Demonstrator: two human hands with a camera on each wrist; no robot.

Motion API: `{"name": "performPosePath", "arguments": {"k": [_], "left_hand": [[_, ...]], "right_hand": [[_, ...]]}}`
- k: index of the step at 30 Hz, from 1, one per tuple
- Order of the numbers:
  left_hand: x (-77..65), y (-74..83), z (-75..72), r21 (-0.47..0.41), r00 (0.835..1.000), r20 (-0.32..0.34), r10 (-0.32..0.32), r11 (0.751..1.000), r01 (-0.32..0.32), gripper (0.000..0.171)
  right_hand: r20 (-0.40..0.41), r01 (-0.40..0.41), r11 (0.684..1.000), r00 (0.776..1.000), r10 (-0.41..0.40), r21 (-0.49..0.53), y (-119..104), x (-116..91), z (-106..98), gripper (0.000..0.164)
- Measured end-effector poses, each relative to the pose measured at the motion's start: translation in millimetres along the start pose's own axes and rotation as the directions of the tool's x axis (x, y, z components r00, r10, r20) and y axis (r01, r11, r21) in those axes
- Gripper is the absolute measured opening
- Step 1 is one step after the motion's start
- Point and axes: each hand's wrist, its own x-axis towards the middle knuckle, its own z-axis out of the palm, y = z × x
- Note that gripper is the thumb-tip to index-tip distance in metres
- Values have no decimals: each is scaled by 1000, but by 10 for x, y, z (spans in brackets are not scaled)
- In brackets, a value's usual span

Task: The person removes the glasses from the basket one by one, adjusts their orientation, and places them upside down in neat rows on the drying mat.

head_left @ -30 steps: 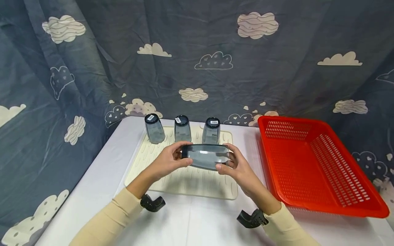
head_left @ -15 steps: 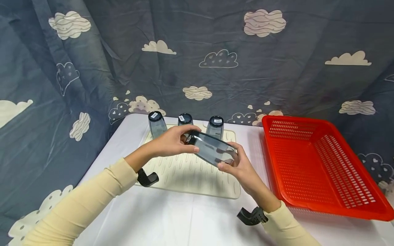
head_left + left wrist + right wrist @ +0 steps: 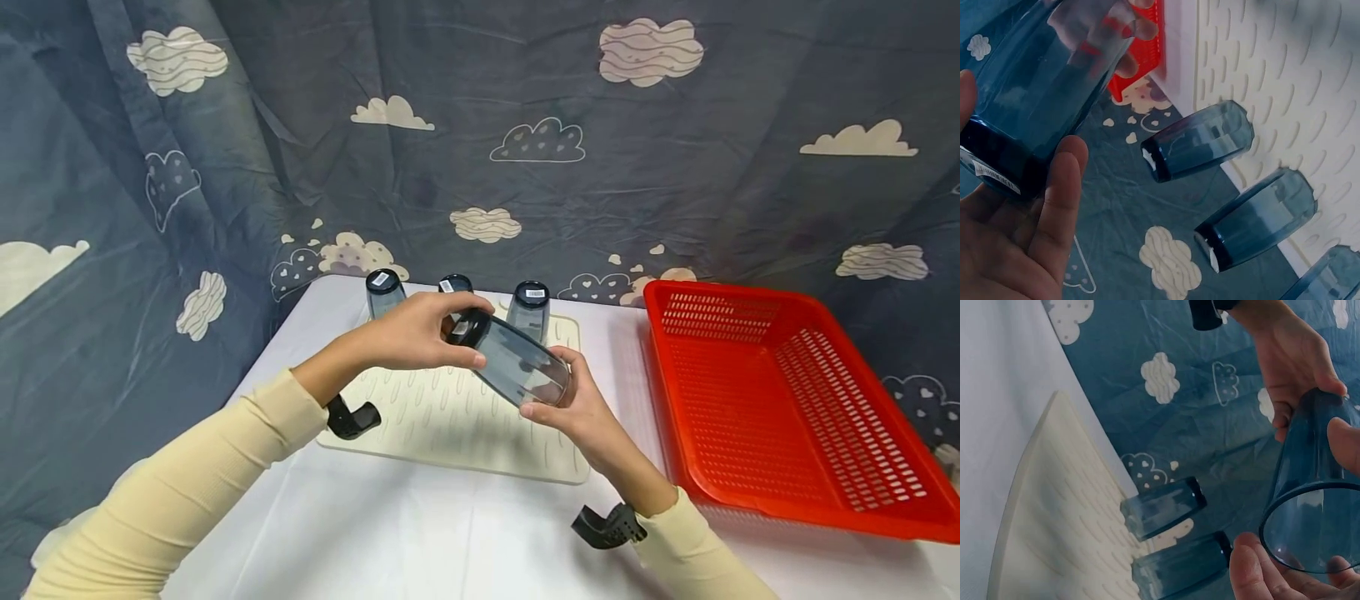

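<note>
A smoky blue-grey drinking glass (image 3: 517,362) is held in the air above a cream ribbed mat (image 3: 450,429), tilted with its dark base up to the left and its open rim lower right. My left hand (image 3: 416,333) grips the base end; a barcode label shows there in the left wrist view. Around the rim end curl the fingers and thumb of my right hand (image 3: 576,400). Along the mat's far side stand matching upside-down glasses, a left one (image 3: 385,293), a middle one (image 3: 455,284) mostly hidden behind my left hand, and a right one (image 3: 530,310).
A red plastic basket (image 3: 738,417) with slotted walls stands at the right of the white-covered table (image 3: 420,533). Behind the table hangs a dark cloud-patterned curtain (image 3: 450,175). Black camera mounts sit on both wrists.
The held glass has turned from level to slanting, its base end raised. My left hand has moved up and forward with the base, while the right hand has kept hold of the rim end.
</note>
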Motion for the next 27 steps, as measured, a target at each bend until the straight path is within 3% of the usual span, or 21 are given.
{"name": "performPosePath", "arguments": {"k": [9, 17, 27], "left_hand": [[-3, 50, -75, 120, 999, -21, 25, 993, -23, 63], [-77, 116, -168, 174, 999, -32, -2, 985, 8, 63], [-157, 0, -229, 198, 999, -37, -12, 980, 19, 60]], "right_hand": [[-2, -21, 999, 1000, 21, -23, -23, 37, 44, 82], [30, -30, 999, 999, 30, -23, -67, 100, 91, 86], [83, -58, 990, 994, 69, -131, -34, 153, 95, 92]]}}
